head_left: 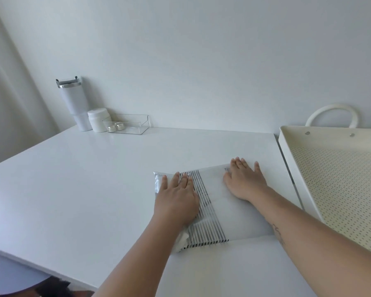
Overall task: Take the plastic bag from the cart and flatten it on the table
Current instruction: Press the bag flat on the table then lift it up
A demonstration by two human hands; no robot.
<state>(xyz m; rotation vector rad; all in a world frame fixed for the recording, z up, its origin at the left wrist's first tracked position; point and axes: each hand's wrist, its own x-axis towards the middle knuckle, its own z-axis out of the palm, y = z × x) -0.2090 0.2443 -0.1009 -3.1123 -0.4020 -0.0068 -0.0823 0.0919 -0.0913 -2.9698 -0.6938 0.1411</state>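
A frosted plastic bag (219, 202) with a band of black stripes lies flat on the white table (84, 179), right of centre. My left hand (177, 200) presses palm-down on the bag's left part, over the stripes, fingers spread. My right hand (243, 182) presses palm-down on the bag's far right corner, fingers apart. Neither hand grips anything. The cream cart tray (291, 159) with a perforated floor stands just right of the table and holds nothing that I can see.
At the table's far left corner stand a white tumbler (74, 103), a white jar (98, 120) and a clear plastic tray (126, 124) with two small shiny items. The wall runs along the back edge. The cart's looped handle (332, 113) rises at the back right.
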